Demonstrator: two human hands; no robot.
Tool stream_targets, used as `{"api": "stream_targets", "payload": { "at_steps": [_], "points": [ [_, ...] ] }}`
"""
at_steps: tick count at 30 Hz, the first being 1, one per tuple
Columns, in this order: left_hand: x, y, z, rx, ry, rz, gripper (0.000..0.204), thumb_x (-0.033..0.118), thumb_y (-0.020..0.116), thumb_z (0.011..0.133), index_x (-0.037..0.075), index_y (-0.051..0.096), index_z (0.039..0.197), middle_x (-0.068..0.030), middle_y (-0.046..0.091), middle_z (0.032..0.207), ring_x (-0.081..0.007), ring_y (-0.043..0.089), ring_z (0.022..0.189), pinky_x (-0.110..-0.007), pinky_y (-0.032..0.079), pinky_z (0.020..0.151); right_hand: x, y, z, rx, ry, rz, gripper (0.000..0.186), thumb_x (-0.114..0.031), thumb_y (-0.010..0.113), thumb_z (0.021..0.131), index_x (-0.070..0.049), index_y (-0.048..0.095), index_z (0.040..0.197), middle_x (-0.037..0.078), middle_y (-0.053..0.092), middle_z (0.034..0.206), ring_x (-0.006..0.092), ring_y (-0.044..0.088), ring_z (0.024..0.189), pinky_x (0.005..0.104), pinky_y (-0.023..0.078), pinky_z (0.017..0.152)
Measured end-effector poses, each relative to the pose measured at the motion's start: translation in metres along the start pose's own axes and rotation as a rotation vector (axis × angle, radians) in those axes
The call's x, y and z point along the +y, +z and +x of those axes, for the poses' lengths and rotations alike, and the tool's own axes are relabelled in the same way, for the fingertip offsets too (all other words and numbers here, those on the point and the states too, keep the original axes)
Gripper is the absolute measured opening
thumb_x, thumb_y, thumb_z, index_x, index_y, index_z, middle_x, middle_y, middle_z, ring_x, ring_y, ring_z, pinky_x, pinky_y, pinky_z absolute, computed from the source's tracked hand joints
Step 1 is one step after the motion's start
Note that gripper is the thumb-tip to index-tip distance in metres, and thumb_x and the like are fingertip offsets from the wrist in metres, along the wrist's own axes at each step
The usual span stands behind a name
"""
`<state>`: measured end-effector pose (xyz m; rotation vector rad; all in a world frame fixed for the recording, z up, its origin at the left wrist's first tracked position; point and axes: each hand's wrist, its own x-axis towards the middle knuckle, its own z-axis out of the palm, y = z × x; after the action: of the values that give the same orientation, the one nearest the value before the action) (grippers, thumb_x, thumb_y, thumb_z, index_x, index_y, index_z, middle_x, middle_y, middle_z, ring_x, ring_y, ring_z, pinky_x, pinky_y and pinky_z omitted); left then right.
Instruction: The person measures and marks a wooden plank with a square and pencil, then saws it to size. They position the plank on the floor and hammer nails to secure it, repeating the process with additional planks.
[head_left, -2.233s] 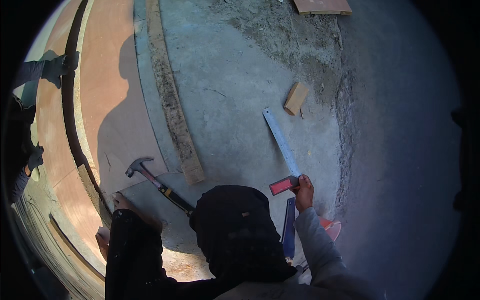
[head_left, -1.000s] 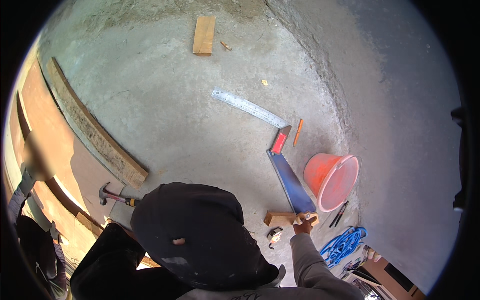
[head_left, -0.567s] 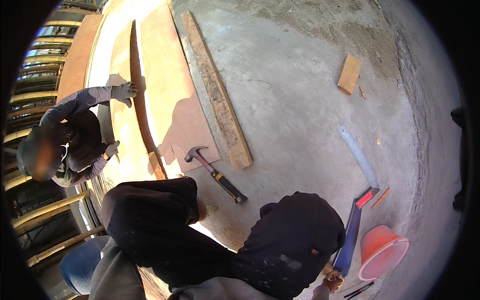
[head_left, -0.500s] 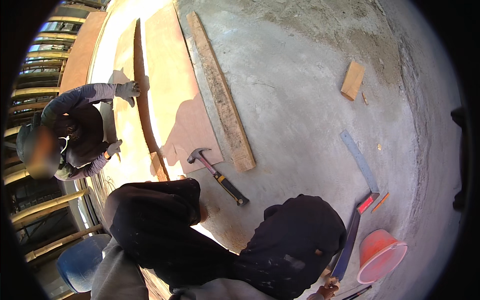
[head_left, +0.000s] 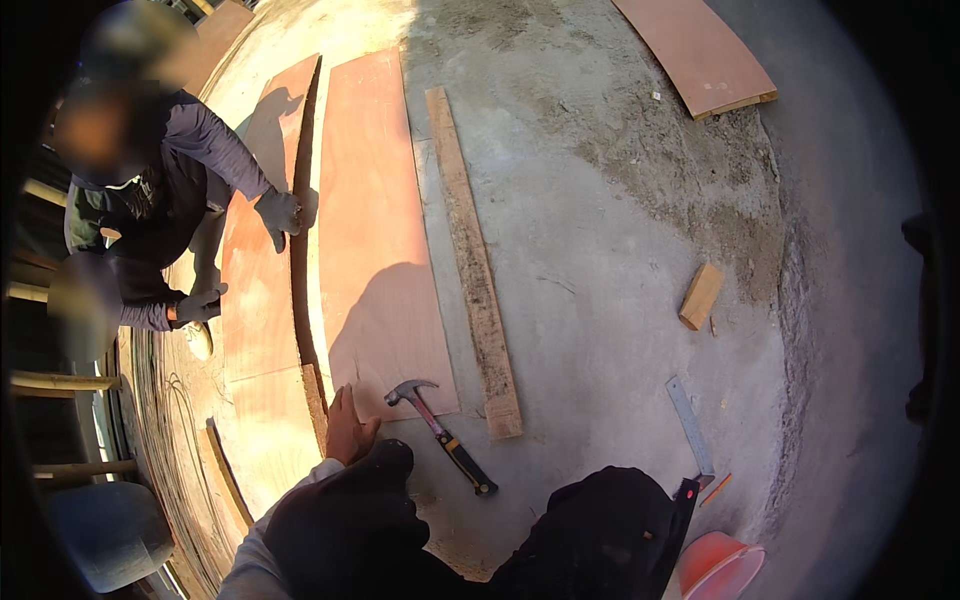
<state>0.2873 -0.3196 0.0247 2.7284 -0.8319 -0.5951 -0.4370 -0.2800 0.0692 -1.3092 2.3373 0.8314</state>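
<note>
My left hand [head_left: 350, 425], fingers extended and apart from the thumb, rests at the near end of a plywood panel [head_left: 375, 170], beside a narrow strip of wood [head_left: 315, 400]. Just right of it lies a claw hammer [head_left: 445, 440] with a black and yellow grip. My right hand is out of view beyond my dark-clothed knee. A saw [head_left: 670, 540], mostly dark here, shows at that knee, near a metal square [head_left: 690, 425] and an orange pencil [head_left: 716, 490].
A co-worker's gloved hands [head_left: 277, 213] are on another plywood board [head_left: 255, 340] at left. A long batten [head_left: 470, 270], wood block [head_left: 700, 295] and plywood piece [head_left: 690, 50] lie on concrete [head_left: 580, 340]. A red bucket [head_left: 720, 565] and blue drum [head_left: 110, 530] flank me.
My left hand has come into view on the plywood's end. My right hand, earlier on the saw's handle, has left the view. The camera's view has shifted; the hammer still lies there.
</note>
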Motion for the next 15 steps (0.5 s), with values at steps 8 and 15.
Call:
{"api": "stream_targets", "payload": {
  "at_steps": [8, 15],
  "points": [
    [0.037, 0.019, 0.054, 0.111, -0.762, -0.219, 0.104, 0.054, 0.068, 0.078, -0.002, 0.023, 0.153, -0.0337, 0.034, 0.149, -0.0491, 0.03, 0.141, -0.057, 0.031, 0.112, -0.068, -0.075, 0.034, 0.103, -0.081, 0.318, 0.036, -0.015, 0.069, 0.091, -0.001, 0.063, 0.123, 0.017, 0.067, 0.104, 0.0271, 0.064, 0.092, 0.0423, 0.054, 0.082],
    [0.087, 0.017, 0.076, -0.03, -0.53, -0.328, 0.089, 0.058, 0.069, 0.079, -0.003, 0.046, 0.139, -0.0323, 0.055, 0.127, -0.0457, 0.053, 0.123, -0.053, 0.042, 0.105, -0.218, -0.26, 0.072, 0.389, -0.925, 0.312, 0.042, -0.014, 0.069, 0.092, 0.001, 0.06, 0.13, 0.017, 0.067, 0.117, 0.0263, 0.062, 0.104, 0.0364, 0.051, 0.094]
  ]
}}
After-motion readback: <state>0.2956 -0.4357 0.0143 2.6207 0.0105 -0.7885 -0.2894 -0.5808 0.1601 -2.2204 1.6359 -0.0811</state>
